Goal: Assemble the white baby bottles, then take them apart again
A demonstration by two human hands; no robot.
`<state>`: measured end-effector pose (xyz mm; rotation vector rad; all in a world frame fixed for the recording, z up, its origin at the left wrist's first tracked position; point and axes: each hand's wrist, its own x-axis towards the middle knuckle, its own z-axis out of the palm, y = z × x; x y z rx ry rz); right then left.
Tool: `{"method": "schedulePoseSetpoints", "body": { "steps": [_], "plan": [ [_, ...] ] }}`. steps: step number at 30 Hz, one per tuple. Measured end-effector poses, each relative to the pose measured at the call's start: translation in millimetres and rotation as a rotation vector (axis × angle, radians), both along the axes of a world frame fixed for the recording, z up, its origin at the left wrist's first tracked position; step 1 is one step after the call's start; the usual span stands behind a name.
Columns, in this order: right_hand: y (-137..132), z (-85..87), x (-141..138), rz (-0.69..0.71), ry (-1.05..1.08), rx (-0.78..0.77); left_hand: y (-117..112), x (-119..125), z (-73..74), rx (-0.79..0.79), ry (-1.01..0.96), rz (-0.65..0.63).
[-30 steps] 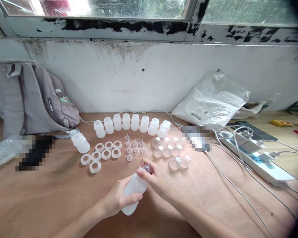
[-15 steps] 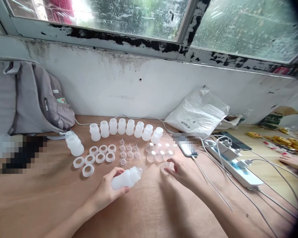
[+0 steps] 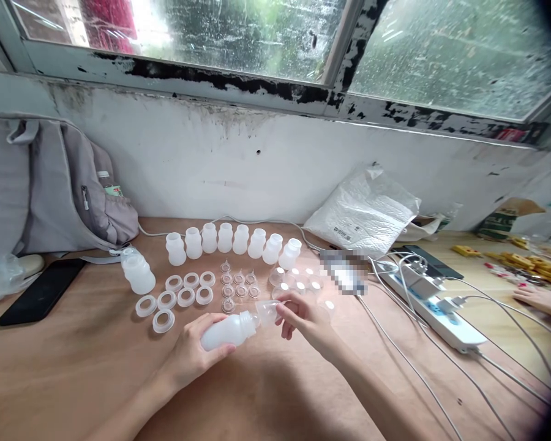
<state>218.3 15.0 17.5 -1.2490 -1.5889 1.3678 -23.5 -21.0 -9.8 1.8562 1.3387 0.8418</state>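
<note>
My left hand [image 3: 197,349] is wrapped round a white baby bottle [image 3: 227,331], tilted with its neck and clear nipple toward the right. In my right hand [image 3: 300,315], a clear bottle cap [image 3: 267,312] is pinched between thumb and fingers, its open end at the bottle's nipple. Behind my hands lie several white collar rings [image 3: 186,296], several clear nipples [image 3: 240,290] and a group of clear caps [image 3: 296,280]. Several open bottles [image 3: 224,237] stand in a curved row at the back. One capped bottle [image 3: 138,272] stands apart at the left.
A grey backpack [image 3: 50,184] and a black phone [image 3: 41,292] lie on the left. On the right are a white plastic bag [image 3: 362,208], a power strip [image 3: 436,309] with several cables, and another phone. Another person's hand [image 3: 542,300] rests at the far right near yellow parts.
My right hand has lifted a clear cap off the table and brought it left to the nipple end of the bottle. My left hand keeps its hold on the bottle.
</note>
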Motion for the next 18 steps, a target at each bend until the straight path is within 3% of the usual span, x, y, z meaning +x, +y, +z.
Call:
{"method": "schedulePoseSetpoints", "body": {
  "steps": [5,18],
  "plan": [
    [-3,-13.2,-11,0.066,-0.031,-0.008,-1,-1,-2.3,0.031,0.008,0.005],
    [1,-7.8,-24,0.132,0.111,-0.2,-3,-5,-0.4,0.15,0.058,-0.046]
  ]
}}
